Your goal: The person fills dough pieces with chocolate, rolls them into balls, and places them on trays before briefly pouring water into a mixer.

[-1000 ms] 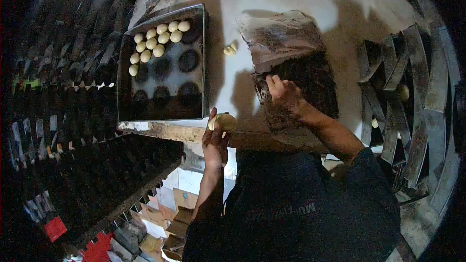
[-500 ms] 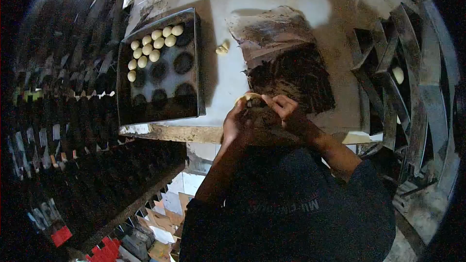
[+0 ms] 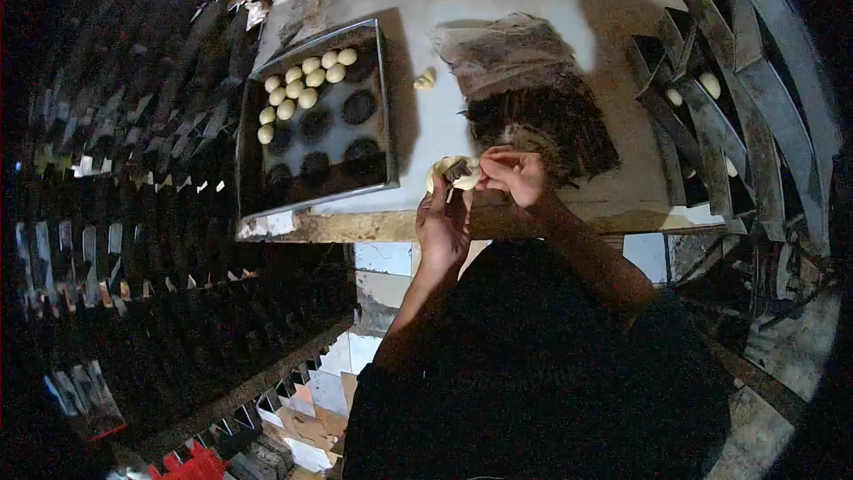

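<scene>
A pale piece of dough with dark filling showing in its middle rests in my left hand, whose fingers hold it from below. My right hand pinches the dough's right edge. Just beyond my hands lies a dark, crumbly mass on a crumpled brownish sheet. A small lump of dough sits on the pale table to the left of the sheet.
At the left of the table stands a metal tray with dark round marks and several dough balls at its back left. Metal pans with a few pale balls stack at the right. Dark racks fill the left side.
The view has shifted. The dough has turned so that its dark filling now shows, and my right hand has come closer to my left, still at the dough's edge.
</scene>
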Demonstrator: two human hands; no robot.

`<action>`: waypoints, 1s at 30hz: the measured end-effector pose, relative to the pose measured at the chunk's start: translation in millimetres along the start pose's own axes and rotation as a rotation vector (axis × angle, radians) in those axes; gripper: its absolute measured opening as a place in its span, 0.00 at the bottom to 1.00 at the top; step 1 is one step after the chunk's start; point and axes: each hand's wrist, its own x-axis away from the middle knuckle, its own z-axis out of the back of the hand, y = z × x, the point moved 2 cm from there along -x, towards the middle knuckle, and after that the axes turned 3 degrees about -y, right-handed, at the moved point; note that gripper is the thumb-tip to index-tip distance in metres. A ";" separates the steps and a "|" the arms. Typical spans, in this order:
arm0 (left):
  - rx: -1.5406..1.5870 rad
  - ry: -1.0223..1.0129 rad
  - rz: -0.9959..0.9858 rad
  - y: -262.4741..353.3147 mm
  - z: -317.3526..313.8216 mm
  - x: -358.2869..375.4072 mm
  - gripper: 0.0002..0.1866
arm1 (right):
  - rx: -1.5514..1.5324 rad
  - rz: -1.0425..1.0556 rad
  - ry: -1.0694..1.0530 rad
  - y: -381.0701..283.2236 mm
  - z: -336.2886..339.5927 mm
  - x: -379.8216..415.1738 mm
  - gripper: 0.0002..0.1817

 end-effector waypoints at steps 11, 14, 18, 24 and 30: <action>-1.041 -0.135 -0.714 68.7 24.0 142.5 0.38 | 1.040 0.993 0.047 -32.7 -187.4 135.3 0.12; -0.147 -0.263 -0.557 84.1 35.6 177.7 0.44 | 0.979 1.098 -0.212 -35.8 -207.3 168.1 0.13; -0.549 -0.208 -0.852 99.4 60.6 206.3 0.32 | 0.957 0.815 -0.259 -34.3 -226.0 195.0 0.16; -0.924 -0.078 -1.347 94.6 63.5 225.5 0.16 | 0.758 0.329 -0.352 -27.4 -232.7 207.2 0.23; -1.245 -0.002 -1.229 92.0 36.9 234.0 0.29 | 1.223 0.952 -0.300 -29.4 -233.7 232.4 0.27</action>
